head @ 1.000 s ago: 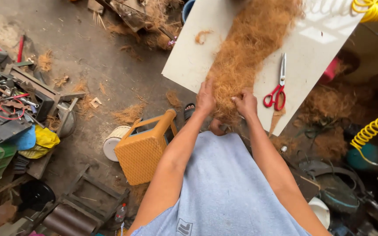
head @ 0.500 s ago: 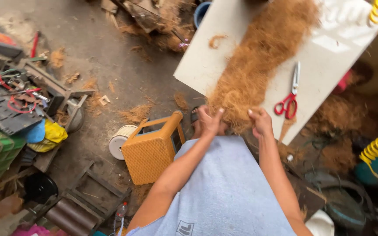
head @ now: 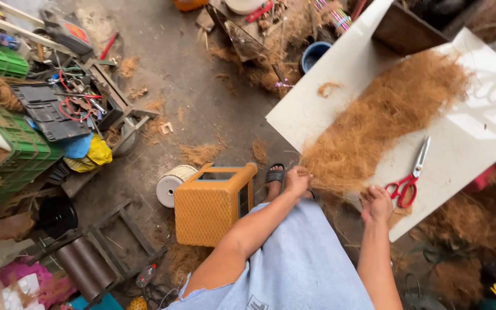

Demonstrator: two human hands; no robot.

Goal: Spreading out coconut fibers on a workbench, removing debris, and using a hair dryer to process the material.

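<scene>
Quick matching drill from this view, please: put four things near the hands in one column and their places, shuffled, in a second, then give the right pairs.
1. scissors
2. coir fibre pile
3. orange stool
4. left hand

A. on the floor, left of the person's lap
B. gripping the fibre's near end
C. spread along the white board
D. on the board, just beyond the right hand

Pairs: 1-D, 2-C, 3-A, 4-B

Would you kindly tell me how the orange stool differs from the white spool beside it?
The orange stool is boxy and woven-looking, while the white spool is round and ribbed. The stool is clearly bigger than the spool. The stool is orange-yellow with a blue-grey top; the spool is plain white. Both stand on the dirty floor, left of the left hand.
</scene>
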